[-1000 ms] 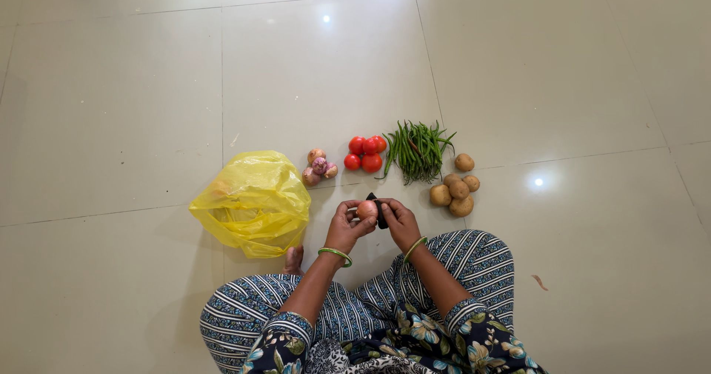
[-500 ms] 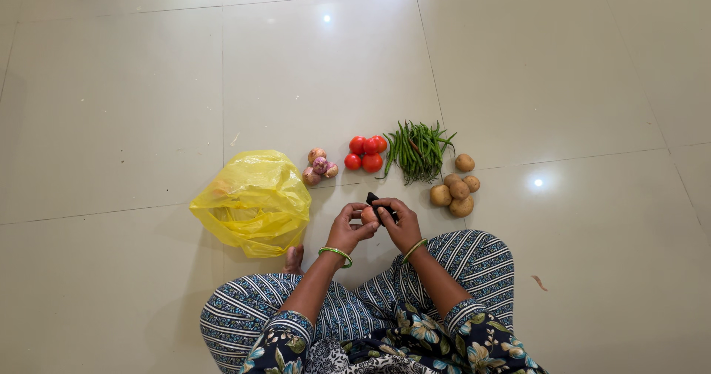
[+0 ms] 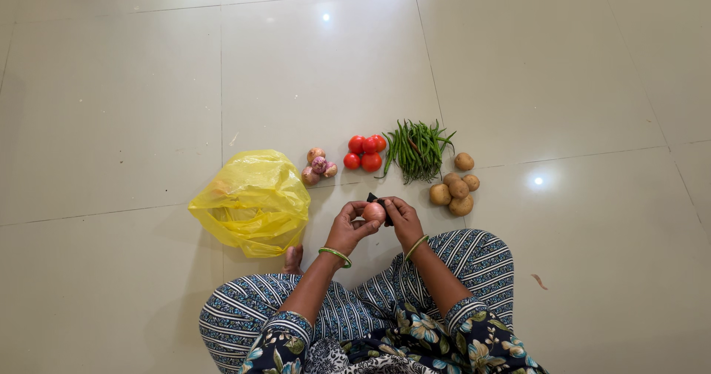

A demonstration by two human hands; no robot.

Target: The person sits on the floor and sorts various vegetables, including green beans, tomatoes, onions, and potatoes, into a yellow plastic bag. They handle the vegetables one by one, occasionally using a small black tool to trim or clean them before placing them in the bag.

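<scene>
Cream floor tiles, glossy and marked by thin grout lines, carry everything in view. Near the middle, just above the person's patterned lap, the left hand cups a small pinkish onion, its fingers curled around it from the left and below. The right hand touches the onion from the right, its fingers closed around a small dark tool whose tip pokes out on the far side; it may be a knife or a peeler, the view is too small to tell. A green bangle sits on each wrist.

Farther off, a row of vegetables lies on the floor, well clear of the hands: a cluster of onions at the left, red tomatoes just beside them, a bundle of green beans next, and a heap of potatoes at the right, nearest the right hand. To the left lies a crumpled yellow plastic bag, translucent and unlabelled, with a bare foot just beside its near edge.
</scene>
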